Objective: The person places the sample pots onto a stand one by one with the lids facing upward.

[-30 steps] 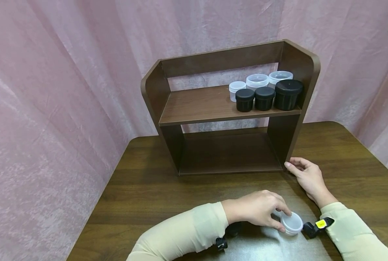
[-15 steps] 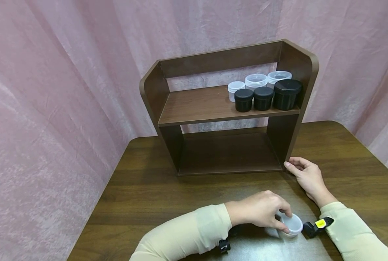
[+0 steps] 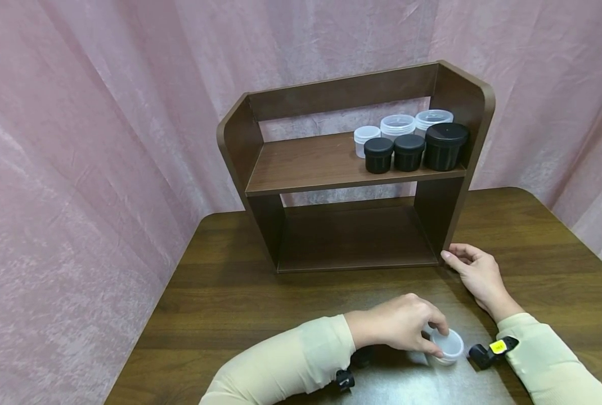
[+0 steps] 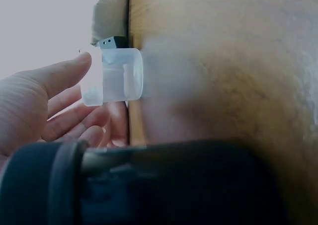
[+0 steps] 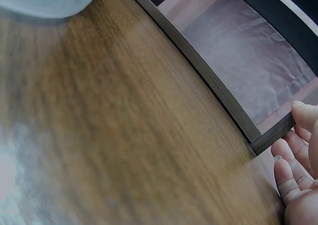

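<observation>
At the table's [image 3: 220,292] near edge, a left hand [image 3: 399,329] curls thumb and fingers around one small translucent jar [image 3: 446,346] standing on the wood (white lid on). Beyond it, the right hand [image 3: 475,275] lies relaxed, holding nothing, fingertips at the front corner of one brown shelf unit [image 3: 331,169]. Six jars sit on the upper shelf: three black jars [image 3: 409,152], three clear jars [image 3: 397,125].
</observation>
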`<state>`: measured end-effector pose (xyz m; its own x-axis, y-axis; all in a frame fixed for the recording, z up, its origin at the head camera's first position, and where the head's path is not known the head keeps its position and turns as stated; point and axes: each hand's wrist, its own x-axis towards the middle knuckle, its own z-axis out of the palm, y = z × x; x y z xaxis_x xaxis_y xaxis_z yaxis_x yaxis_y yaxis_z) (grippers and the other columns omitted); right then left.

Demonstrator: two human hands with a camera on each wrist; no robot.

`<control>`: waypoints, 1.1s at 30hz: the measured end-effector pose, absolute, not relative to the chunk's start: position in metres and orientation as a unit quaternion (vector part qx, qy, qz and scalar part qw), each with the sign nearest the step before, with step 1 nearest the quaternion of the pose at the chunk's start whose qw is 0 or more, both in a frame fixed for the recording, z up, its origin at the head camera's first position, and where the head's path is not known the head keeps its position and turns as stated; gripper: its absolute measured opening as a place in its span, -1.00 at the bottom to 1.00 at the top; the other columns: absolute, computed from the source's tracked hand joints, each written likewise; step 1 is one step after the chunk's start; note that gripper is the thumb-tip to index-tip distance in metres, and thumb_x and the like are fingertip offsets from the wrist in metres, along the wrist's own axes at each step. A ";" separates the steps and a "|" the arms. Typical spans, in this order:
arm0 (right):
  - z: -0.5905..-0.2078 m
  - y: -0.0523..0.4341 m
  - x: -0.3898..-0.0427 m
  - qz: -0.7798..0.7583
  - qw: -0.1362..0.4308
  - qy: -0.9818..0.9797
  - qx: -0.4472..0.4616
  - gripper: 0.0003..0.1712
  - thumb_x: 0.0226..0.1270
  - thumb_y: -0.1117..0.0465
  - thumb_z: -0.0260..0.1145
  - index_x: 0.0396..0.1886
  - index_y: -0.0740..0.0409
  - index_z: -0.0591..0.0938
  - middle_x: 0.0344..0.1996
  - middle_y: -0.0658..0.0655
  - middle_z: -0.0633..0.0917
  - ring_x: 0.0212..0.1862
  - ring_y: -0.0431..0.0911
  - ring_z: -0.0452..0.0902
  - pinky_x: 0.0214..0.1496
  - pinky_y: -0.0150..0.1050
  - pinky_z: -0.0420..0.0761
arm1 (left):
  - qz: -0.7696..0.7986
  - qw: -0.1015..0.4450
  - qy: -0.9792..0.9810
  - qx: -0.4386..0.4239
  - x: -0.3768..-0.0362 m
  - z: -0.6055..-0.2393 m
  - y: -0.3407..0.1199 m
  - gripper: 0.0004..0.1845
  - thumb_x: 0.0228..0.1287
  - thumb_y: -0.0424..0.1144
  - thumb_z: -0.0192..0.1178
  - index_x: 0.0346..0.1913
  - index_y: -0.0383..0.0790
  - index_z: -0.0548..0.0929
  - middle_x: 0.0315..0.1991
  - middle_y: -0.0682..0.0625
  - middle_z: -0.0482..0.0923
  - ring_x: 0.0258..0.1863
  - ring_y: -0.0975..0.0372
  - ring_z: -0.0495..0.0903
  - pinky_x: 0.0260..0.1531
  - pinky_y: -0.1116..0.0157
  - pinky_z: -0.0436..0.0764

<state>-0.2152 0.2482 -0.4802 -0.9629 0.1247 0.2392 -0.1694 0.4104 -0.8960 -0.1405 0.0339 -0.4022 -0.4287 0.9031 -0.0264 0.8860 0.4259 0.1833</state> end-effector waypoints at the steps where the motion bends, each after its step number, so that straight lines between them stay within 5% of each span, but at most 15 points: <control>1: -0.480 0.248 -0.215 0.542 0.135 -0.829 0.013 -0.47 0.31 -0.03 0.32 0.03 0.33 0.58 -0.33 -0.33 0.58 -0.26 -0.44 0.48 -0.28 -0.60 0.45 | 0.073 0.061 0.842 0.530 -0.141 -0.402 0.033 -0.67 0.07 0.12 0.39 -0.12 0.09 0.71 -0.20 0.37 0.59 -0.22 0.63 0.47 -0.22 0.74 0.34; 33: -0.480 0.248 -0.215 0.539 0.131 -0.832 0.012 -0.45 0.32 -0.05 0.30 0.07 0.32 0.57 -0.30 -0.32 0.58 -0.21 -0.44 0.45 -0.22 -0.61 0.42 | 0.198 -0.017 0.853 0.482 -0.163 -0.395 -0.016 -0.67 0.11 -0.04 0.39 -0.06 -0.06 0.72 -0.12 0.21 0.61 -0.19 0.59 0.47 -0.19 0.72 0.39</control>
<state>-0.2147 0.2484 -0.4798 -0.9653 0.1211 0.2313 -0.1614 0.4192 -0.8934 -0.1631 -0.0164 -0.3948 -0.5351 0.8158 0.2193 0.8289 0.4570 0.3225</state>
